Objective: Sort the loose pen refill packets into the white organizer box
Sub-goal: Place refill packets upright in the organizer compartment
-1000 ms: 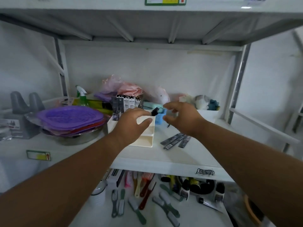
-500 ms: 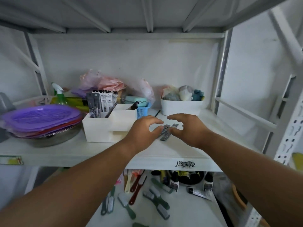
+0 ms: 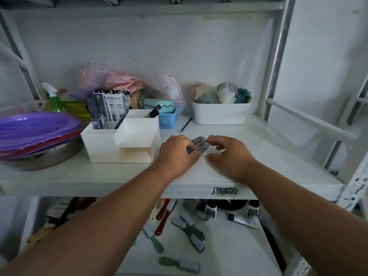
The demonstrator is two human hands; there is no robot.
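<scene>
On shelf [image 3: 268, 156]: hands around refill packets [image 3: 199, 144]

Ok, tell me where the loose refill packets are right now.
In the head view, the loose packets lie on the middle shelf, just right of the white organizer, between the left hand and right hand.

Both forearms bare, no sleeves or jewellery.

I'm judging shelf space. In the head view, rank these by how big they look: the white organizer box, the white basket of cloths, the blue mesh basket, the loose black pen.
Largest to smallest:
white organizer box
white basket, though it stands farther back
blue mesh basket
black pen
</scene>
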